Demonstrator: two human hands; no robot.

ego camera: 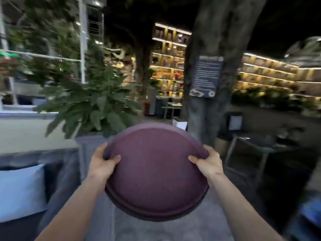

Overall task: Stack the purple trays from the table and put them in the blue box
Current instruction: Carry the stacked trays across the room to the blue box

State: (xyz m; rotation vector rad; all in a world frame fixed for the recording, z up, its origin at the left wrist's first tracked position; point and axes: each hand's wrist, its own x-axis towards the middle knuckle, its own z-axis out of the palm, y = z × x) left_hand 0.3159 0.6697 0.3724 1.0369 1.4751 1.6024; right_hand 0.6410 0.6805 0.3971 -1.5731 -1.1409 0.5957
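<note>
A stack of round purple trays [154, 173] is held level in front of me at the centre of the head view. The stack's near edge shows more than one rim. My left hand [102, 164] grips the stack's left rim, thumb on top. My right hand [207, 162] grips the right rim the same way. The blue box is not clearly in view; a blurred blue patch [311, 211] shows at the lower right edge, and I cannot tell what it is.
A grey sofa with a pale cushion [22, 190] is at the lower left. A large leafy plant [93, 103] in a grey planter stands ahead left. A tree trunk [208, 84] with a sign rises ahead right. A dark table [257, 143] stands at the right.
</note>
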